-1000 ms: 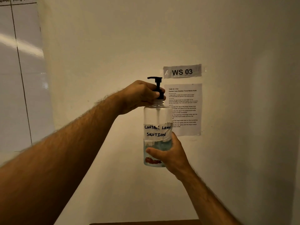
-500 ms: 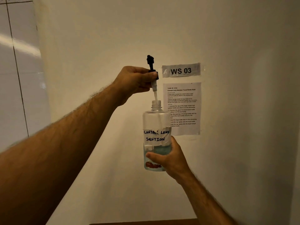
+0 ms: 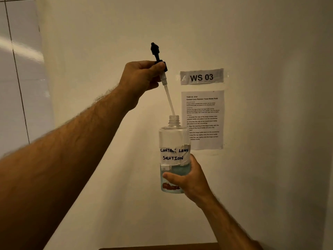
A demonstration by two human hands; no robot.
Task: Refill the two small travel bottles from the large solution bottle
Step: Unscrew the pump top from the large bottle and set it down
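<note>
The large clear solution bottle, taped with a label reading "CONTACT LENS SOLUTION", is held upright in front of the wall. My right hand grips its lower part, where bluish liquid fills the bottom third. My left hand holds the black pump cap lifted well above the open neck. The cap's white dip tube slants down, with its tip just inside the neck. The two small travel bottles are out of view.
A "WS 03" sign and a printed task sheet are taped to the cream wall behind the bottle. A whiteboard hangs at the left. A brown countertop edge shows at the bottom.
The left hand unscrewed the pump cap and pulled it up and left, drawing the dip tube almost out of the neck. The right hand has kept the bottle steady.
</note>
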